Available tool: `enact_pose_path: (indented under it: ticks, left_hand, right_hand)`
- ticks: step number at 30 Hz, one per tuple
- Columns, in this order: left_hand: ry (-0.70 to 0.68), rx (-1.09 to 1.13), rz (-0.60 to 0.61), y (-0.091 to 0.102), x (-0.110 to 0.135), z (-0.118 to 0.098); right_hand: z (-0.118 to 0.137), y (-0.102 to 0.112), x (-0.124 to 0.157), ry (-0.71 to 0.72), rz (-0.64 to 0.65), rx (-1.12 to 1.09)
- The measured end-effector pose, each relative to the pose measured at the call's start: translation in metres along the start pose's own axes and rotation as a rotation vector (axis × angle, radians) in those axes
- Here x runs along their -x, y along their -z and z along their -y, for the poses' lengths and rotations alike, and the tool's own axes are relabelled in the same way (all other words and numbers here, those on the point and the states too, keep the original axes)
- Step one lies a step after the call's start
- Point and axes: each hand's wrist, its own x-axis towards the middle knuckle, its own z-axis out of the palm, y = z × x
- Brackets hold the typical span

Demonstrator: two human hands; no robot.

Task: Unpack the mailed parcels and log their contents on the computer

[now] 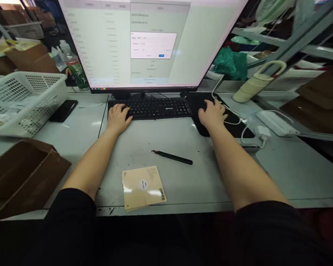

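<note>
Head view: Left hand (118, 117) rests on the keyboard (152, 108), grasping nothing, below the monitor (211, 40); right hand (213, 113) arches over the pad (203, 126), its grip hidden. Steady work likely calls for light keystrokes and a loose right wrist.

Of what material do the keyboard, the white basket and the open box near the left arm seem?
Keyboard: probably black plastic, matte, as its keys show little shine. Basket: likely white plastic, perhaps satin, with regular holes through its walls. Box: apparently brown cardboard, dull, with bent edges.
</note>
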Motion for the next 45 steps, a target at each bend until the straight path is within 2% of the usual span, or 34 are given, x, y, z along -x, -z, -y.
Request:
enact_pose_path:
  ticks: [5, 11, 17, 27, 36, 45]
  left_hand:
    - [-0.020, -0.018, -0.011, 0.000, -0.001, -0.001]
    - [-0.036, -0.015, -0.019, -0.001, -0.001, -0.001]
    - [-0.016, -0.018, 0.002, 0.002, 0.001, -0.004]
    - [-0.021, -0.014, -0.005, 0.004, 0.003, -0.007]
    - [-0.004, 0.010, 0.024, -0.002, 0.001, -0.004]
    - [0.011, 0.030, -0.034, -0.003, 0.001, -0.004]
  right_hand:
    - [-0.019, -0.011, 0.022, 0.079, -0.123, 0.054]
    - [-0.040, -0.019, 0.009, 0.092, -0.083, 0.101]
    - [-0.046, -0.026, -0.006, 0.101, -0.116, 0.166]
    - [-0.057, -0.032, -0.011, 0.114, -0.165, 0.221]
    - [-0.056, -0.031, -0.011, 0.102, -0.145, 0.235]
    - [-0.055, -0.030, -0.012, 0.087, -0.196, 0.266]
